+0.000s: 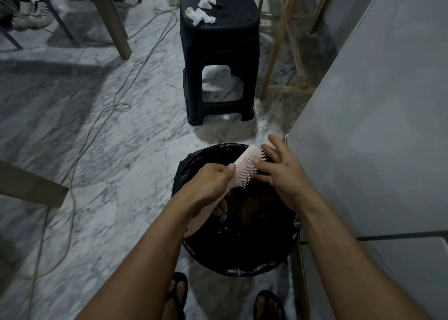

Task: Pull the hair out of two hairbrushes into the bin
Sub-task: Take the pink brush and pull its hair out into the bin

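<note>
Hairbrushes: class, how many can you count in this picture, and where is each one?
1. The pink hairbrush is held over the black-lined bin, its handle gripped by the left hand while the right hand works at its bristles. A second brush may be out of view.

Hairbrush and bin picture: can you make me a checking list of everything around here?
Surface: grey marble floor.
Job's things: pink hairbrush held over the black-lined bin; second brush not seen.
Clutter: crumpled tissues on the black stool.
Hands: left hand grips the brush handle; right hand picks at the bristles.
Cables: cords trail across the floor to a power strip.
Surroundings: grey cabinet on the right; wooden legs.
</note>
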